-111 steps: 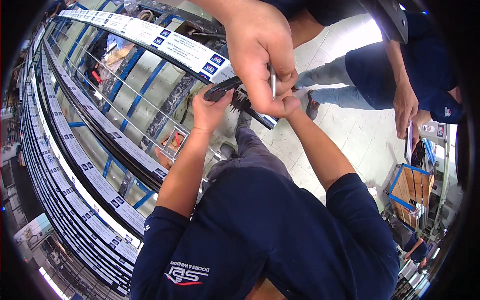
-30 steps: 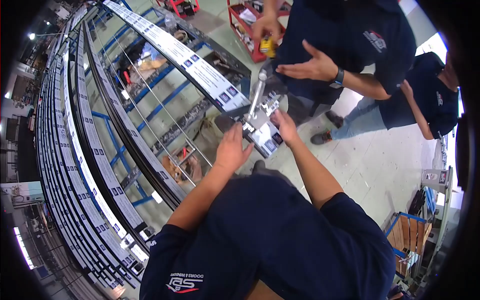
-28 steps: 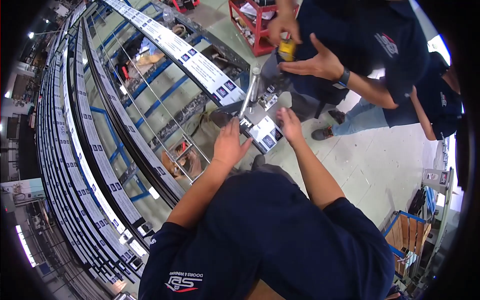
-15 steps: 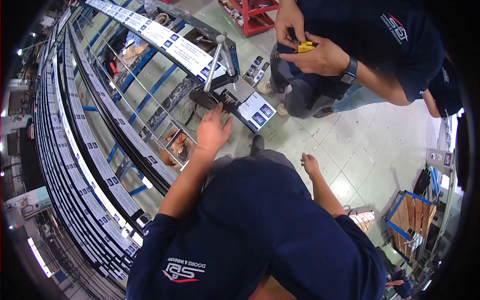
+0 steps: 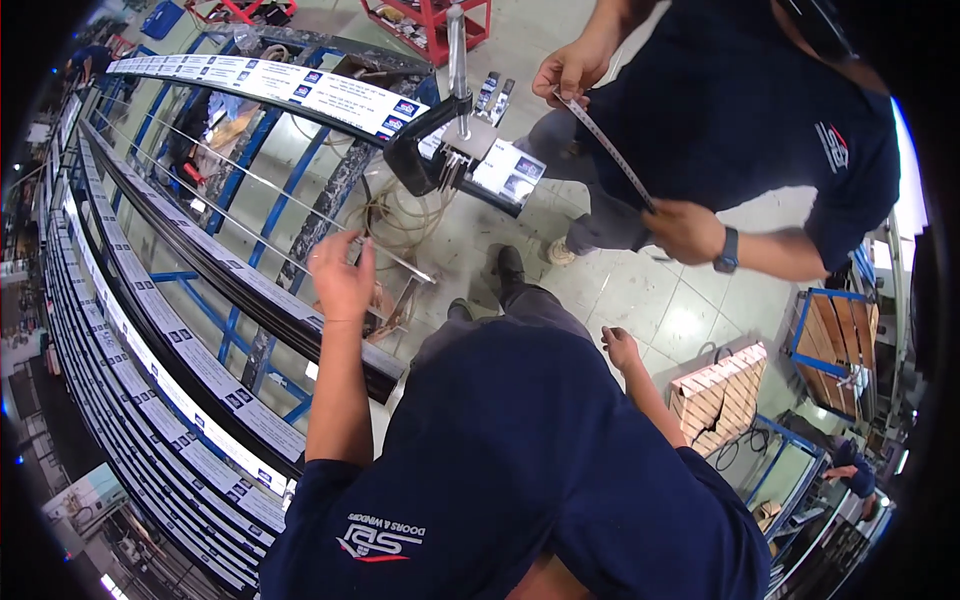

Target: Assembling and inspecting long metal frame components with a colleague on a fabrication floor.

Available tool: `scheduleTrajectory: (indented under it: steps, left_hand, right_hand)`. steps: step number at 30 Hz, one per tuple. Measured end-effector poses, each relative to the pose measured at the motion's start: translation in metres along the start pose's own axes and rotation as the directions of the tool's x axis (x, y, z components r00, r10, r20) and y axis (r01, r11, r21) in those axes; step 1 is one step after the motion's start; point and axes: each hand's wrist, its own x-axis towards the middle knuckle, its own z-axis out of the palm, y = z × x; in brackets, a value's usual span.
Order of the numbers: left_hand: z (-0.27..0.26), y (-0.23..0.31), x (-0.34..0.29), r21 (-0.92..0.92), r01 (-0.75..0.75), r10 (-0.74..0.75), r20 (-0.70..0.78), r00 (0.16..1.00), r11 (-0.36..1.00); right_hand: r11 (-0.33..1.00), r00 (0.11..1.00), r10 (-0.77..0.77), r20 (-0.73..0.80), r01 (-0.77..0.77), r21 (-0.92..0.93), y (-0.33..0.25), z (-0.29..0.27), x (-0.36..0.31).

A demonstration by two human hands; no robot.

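Observation:
My left hand [image 5: 343,275] is raised over the edge of the rack, near a thin metal rod [image 5: 400,262]. Its fingers and thumb are spread, with nothing between them. Down by my right side hangs my right hand [image 5: 620,347], its fingers loosely curled and slightly apart; I see nothing in it. Ahead of me a black C-clamp [image 5: 412,158] with a metal screw grips the end of a film-covered profile [image 5: 345,103]. A flat grey plate [image 5: 478,137] lies under the screw. Neither hand touches the clamp.
A co-worker opposite holds a pulled-out measuring tape [image 5: 610,150] between both hands. Long film-covered profiles [image 5: 150,300] fill the blue rack on my left. A coiled hose [image 5: 405,222] hangs near it. A red cart [image 5: 430,35] stands ahead, a wooden crate [image 5: 715,400] at right.
My left hand has drawn back from beside the clamp, toward the rack at left. The view has shifted. The co-worker's hands have moved apart, stretching the tape between them.

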Motion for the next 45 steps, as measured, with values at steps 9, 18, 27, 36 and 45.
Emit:
scheduleTrajectory:
  steps: [9, 18, 27, 36, 45]
  left_hand:
    - [-0.023, -0.083, -0.012, 0.326, 0.226, -0.291, 0.167, 0.942, 0.918]
    - [-0.043, -0.116, -0.002, 0.444, 0.178, -0.255, 0.120, 0.959, 0.878]
    - [-0.034, -0.106, 0.003, 0.484, 0.120, -0.249, 0.212, 0.945, 0.867]
    - [-0.031, -0.110, -0.002, 0.494, 0.095, -0.221, 0.205, 0.954, 0.865]
    - [-0.020, -0.120, 0.001, 0.460, 0.089, -0.199, 0.197, 0.960, 0.884]
  right_hand:
    - [0.996, 0.995, 0.093, -0.026, -0.093, -0.001, 0.034, 0.024, -0.073]
    - [0.996, 0.996, 0.079, -0.030, -0.078, 0.039, 0.036, 0.047, -0.091]
    - [0.996, 0.998, 0.048, -0.032, -0.046, 0.072, 0.027, 0.064, -0.087]
    - [0.992, 0.992, 0.126, -0.019, -0.126, 0.031, 0.064, 0.064, -0.097]
    - [0.994, 0.994, 0.105, 0.003, -0.105, 0.033, 0.041, 0.064, -0.099]
